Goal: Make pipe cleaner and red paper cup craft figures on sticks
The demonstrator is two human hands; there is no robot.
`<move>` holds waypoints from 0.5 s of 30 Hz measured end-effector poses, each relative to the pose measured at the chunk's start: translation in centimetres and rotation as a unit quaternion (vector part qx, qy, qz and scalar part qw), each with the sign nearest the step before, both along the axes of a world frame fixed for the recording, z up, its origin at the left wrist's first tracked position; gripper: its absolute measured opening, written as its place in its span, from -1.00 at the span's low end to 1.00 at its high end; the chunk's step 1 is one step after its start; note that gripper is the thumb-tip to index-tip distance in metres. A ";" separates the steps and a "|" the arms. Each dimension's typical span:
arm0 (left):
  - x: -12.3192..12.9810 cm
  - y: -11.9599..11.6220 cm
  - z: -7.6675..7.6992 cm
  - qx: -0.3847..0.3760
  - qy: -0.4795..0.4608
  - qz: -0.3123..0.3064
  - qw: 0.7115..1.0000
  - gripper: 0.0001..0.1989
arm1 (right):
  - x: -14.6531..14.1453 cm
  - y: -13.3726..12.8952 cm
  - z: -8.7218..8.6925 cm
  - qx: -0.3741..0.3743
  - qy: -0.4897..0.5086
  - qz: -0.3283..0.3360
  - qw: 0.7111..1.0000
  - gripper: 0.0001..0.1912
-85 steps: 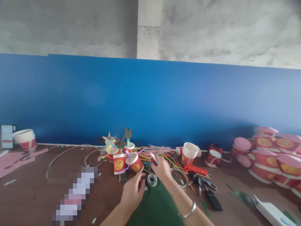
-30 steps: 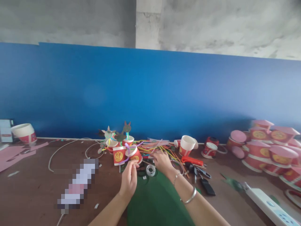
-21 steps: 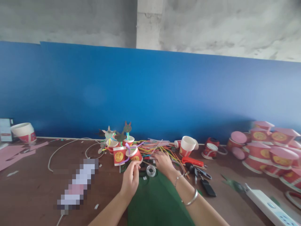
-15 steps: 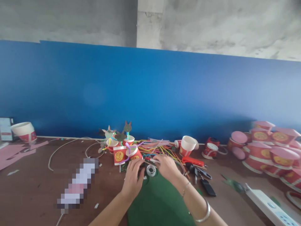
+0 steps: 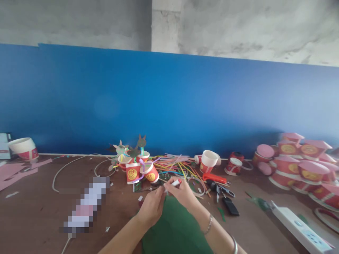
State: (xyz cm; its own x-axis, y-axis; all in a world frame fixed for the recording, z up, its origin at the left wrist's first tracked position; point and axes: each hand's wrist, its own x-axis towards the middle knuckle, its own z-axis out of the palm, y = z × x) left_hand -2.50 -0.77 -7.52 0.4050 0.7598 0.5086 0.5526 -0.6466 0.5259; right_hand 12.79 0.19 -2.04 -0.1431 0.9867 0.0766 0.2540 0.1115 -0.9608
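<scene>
My right hand (image 5: 182,192) is closed round a white marker pen with a red end (image 5: 176,182), which points up past the fingers. Against its fingertips, my left hand (image 5: 153,204) is pinched closed. A small whitish bit shows between the two hands, but what the left fingers hold is hidden. Beneath the hands and wrists lies a dark green sheet (image 5: 177,225). Just beyond them stand red-and-white paper cups (image 5: 132,173), some with cut-out animal heads (image 5: 142,141) on straws. Behind my right hand spreads a pile of coloured sticks (image 5: 174,163).
To the right lie a red-handled tool (image 5: 215,178), keys with a black fob (image 5: 230,206) and a white power strip (image 5: 298,225). Stacked cups with pink tops (image 5: 314,165) fill the far right. Pink paper scraps (image 5: 16,173) lie at left. A blue panel (image 5: 169,102) closes off the back.
My hands have come together over the green sheet. The white ring seen between them is no longer visible. The marker now points up in my right hand. The view has shifted slightly.
</scene>
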 end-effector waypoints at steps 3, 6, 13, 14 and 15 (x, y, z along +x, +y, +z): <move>0.2 -0.4 0.6 -0.060 -0.013 -0.018 0.998 -0.78 | -0.5 0.0 -1.1 -0.013 0.019 0.001 1.000 -0.74; 0.1 -0.5 1.0 -0.107 -0.001 -0.012 0.994 -0.79 | -0.7 0.1 -1.4 -0.008 0.036 0.002 0.999 -0.74; -1.2 0.4 1.1 -0.142 -0.222 0.059 0.963 -0.65 | 1.4 -0.3 -1.1 -0.066 0.142 -0.047 0.987 -0.65; -1.4 0.6 1.1 -0.137 -0.283 0.080 0.946 -0.62 | 2.0 -0.3 -1.4 -0.081 0.164 -0.052 0.982 -0.64; -1.5 0.7 1.0 -0.132 -0.337 0.095 0.927 -0.60 | 2.5 -0.4 -1.8 -0.094 0.181 -0.058 0.977 -0.63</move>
State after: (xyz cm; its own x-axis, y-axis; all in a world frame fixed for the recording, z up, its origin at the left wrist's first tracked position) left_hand -4.05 -0.02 -6.54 -0.0911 0.9191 0.3834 0.1308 -0.3707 0.9195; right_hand 15.27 -0.22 -3.86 -0.0271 0.9962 -0.0825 -0.1069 -0.0849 -0.9906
